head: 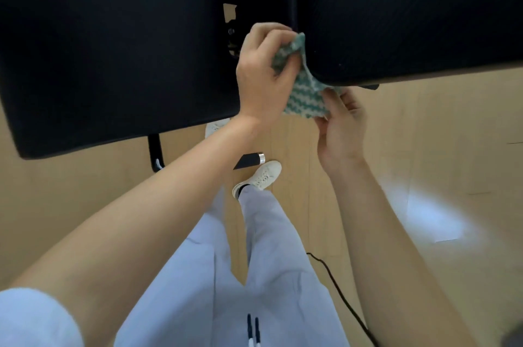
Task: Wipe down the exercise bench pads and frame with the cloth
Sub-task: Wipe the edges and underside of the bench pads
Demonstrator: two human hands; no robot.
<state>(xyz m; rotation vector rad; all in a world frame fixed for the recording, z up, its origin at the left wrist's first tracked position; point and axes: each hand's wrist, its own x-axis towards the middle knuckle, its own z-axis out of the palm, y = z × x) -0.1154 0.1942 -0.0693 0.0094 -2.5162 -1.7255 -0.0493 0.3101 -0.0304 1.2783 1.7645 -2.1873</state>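
Note:
Two black bench pads fill the top of the head view: a left pad (113, 49) and a right pad (410, 12), with a narrow gap between them. A green-and-white zigzag cloth (307, 97) wraps the near left corner of the right pad. My left hand (264, 74) grips the cloth's upper part at the gap. My right hand (341, 131) pinches the cloth's lower edge just under the pad's corner. A dark frame joint (232, 35) shows in the gap, partly hidden by my left hand.
A black frame leg (155, 152) drops to the wooden floor below the left pad. A black handle with a silver end (250, 160) lies near my white shoe (261, 178). A thin black cable (339, 293) runs across the floor at lower right.

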